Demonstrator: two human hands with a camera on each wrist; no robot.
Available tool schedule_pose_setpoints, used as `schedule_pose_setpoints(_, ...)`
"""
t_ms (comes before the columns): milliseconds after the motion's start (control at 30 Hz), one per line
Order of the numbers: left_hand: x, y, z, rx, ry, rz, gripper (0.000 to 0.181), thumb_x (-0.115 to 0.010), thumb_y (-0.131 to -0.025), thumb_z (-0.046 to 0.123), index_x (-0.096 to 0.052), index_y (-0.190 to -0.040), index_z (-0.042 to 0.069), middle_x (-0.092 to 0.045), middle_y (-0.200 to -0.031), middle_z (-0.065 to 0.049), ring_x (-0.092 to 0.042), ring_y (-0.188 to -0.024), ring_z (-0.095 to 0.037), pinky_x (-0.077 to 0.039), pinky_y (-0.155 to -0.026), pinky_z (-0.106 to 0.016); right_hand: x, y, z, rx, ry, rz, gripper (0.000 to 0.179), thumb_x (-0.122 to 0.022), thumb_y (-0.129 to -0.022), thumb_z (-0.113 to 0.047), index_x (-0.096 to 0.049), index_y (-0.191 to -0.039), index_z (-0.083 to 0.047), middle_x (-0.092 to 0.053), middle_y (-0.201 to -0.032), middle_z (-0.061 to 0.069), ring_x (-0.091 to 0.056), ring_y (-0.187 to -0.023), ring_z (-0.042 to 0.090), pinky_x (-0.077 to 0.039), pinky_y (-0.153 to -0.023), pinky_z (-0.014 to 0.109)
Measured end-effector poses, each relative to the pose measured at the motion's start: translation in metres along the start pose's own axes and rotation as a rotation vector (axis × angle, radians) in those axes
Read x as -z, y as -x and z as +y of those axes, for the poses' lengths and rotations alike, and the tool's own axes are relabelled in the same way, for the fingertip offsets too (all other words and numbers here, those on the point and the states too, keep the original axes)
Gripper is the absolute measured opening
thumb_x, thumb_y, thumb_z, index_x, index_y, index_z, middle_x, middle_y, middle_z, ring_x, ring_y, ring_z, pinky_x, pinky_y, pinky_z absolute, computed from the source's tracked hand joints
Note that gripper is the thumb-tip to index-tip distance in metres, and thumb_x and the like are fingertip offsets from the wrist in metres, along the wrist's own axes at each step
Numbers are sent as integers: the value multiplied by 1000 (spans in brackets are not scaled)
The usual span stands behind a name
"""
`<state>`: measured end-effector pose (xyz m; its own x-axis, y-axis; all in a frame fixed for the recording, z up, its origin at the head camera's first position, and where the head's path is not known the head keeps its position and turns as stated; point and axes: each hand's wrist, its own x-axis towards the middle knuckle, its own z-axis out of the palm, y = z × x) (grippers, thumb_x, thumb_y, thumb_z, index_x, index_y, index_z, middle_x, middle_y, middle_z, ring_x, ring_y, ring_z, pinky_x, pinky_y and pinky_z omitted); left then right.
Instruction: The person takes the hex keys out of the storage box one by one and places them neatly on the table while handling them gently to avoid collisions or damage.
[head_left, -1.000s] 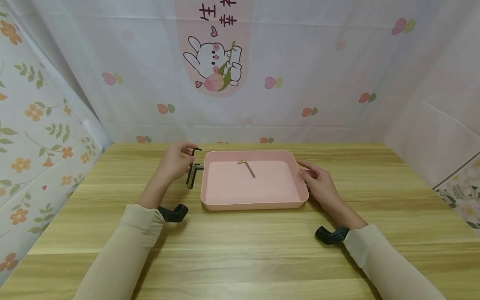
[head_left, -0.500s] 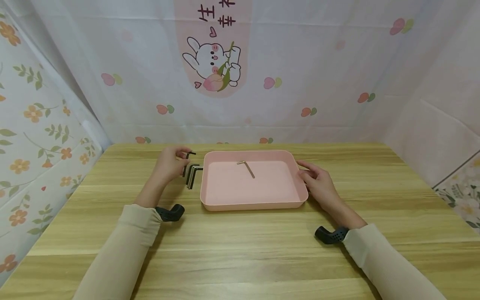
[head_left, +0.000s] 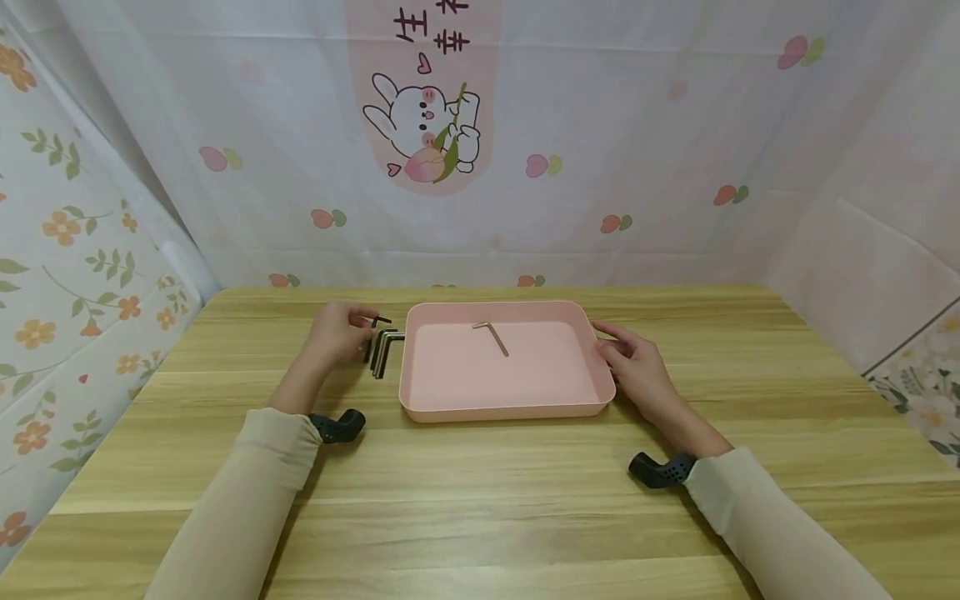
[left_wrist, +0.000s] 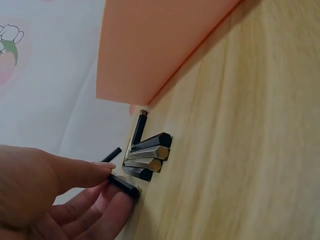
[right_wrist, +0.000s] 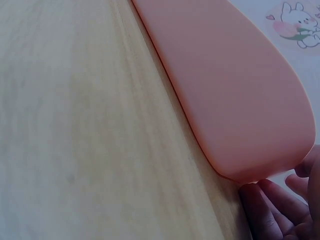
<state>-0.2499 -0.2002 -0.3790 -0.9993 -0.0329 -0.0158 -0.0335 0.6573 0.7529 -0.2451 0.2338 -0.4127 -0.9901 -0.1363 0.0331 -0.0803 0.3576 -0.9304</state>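
Between thumb and fingers, my left hand pinches a black hex key low at the table, its long arm pointing toward me. Just right of it lies a row of several black and brass-coloured hex keys, side by side against the left side of a pink tray. One brass-coloured hex key lies inside the tray, toward the back. On the right, my right hand touches the tray's outer side wall with its fingertips and thumb; part of the fingers is hidden in the head view.
The tray rests on a wood-grain table toward its far edge. A white patterned cloth hangs behind that edge, and a floral cloth hangs on the left. Black angled pieces sit at both wrists.
My left hand has moved left and down with the black hex key, from above the row to the table at the row's left end. The right hand and tray have stayed put.
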Motion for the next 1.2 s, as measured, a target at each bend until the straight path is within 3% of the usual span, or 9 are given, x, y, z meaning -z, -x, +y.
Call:
schedule_pose_setpoints(367, -6, 2, 0, 32, 22, 17, 29, -60, -96, 2, -65, -120, -11, -69, -114, -32, -68, -72, -14, -56, -59, -20, -1, -1, 2, 0, 5, 7, 50, -52, -106, -27, -44, -153, -10, -61, -132, 29, -67, -88, -4, -57, -70, 18)
schedule_pose_setpoints(633, -5, 6, 6, 4, -157, 31, 29, -59, -96, 10, -67, -118, -8, -71, -113, -29, -69, -85, -29, -51, -70, -31, -1, -4, 2, 2, 2, 16, 49, -52, -106, -26, -45, -153, -11, -61, -132, 29, -67, -89, -4, -56, -71, 17)
schedule_pose_setpoints(800, -5, 7, 7, -14, -177, 34, 30, -60, -95, 10, -67, -117, -9, -71, -113, -29, -70, -93, -34, -53, -78, -37, -1, -3, 0, -5, -3, 15, 49, -52, -106, -24, -45, -153, -10, -61, -131, 28, -67, -88, -4, -56, -70, 17)
schedule_pose_setpoints(867, -5, 6, 7, -22, -179, 34, 30, -61, -95, 10, -67, -117, -9, -71, -112, -29, -70, -90, -32, -52, -76, -35, -1, -3, -1, -4, -1, 13, 49, -52, -106, -24, -45, -153, -10, -62, -131, 29, -67, -88, -4, -56, -69, 17)
schedule_pose_setpoints(1000, -5, 6, 6, -20, -165, 21, 30, -62, -94, 10, -67, -117, -9, -72, -108, -29, -66, -70, -20, -49, -65, -27, -1, -1, -2, 4, 2, 11, 50, -52, -106, -24, -45, -152, -8, -62, -130, 29, -67, -88, -4, -56, -70, 17)
schedule_pose_setpoints(1200, -8, 7, 6, 31, -45, -21, 31, -61, -96, 9, -64, -120, -11, -71, -105, -29, -55, -51, -6, -52, -53, -23, -1, -1, 0, 4, 10, 14, 50, -53, -106, -25, -46, -152, -9, -62, -130, 30, -67, -89, -4, -56, -72, 16)
